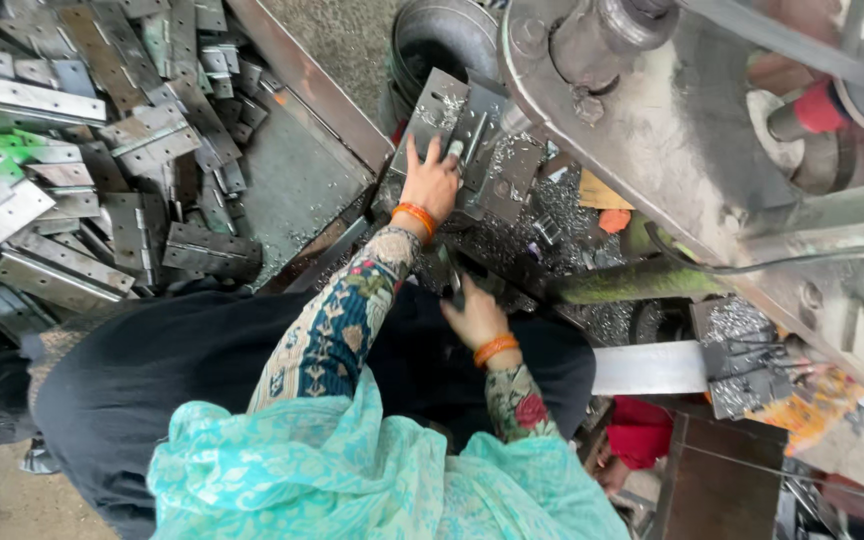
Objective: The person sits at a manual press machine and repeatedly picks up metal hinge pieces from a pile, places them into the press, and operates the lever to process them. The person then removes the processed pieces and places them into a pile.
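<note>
My left hand (432, 182), an orange bangle at its wrist, reaches forward and presses down on a grey metal hinge plate (449, 120) lying on the machine's work bed, fingers spread over the plate's edge. A drill spindle (514, 120) comes down just right of that plate. My right hand (476, 316), also with an orange bangle, sits closer to my body and is closed around a dark metal piece (452, 272) at the bed's near edge; what that piece is I cannot tell. Metal shavings (552, 215) cover the bed around both hands.
A metal tray (292, 170) on the left holds a heap of several hinge plates (102, 160). The big grey machine frame (672, 130) with a red-tipped handle (817, 108) fills the upper right. A round metal bucket (442, 40) stands behind the bed.
</note>
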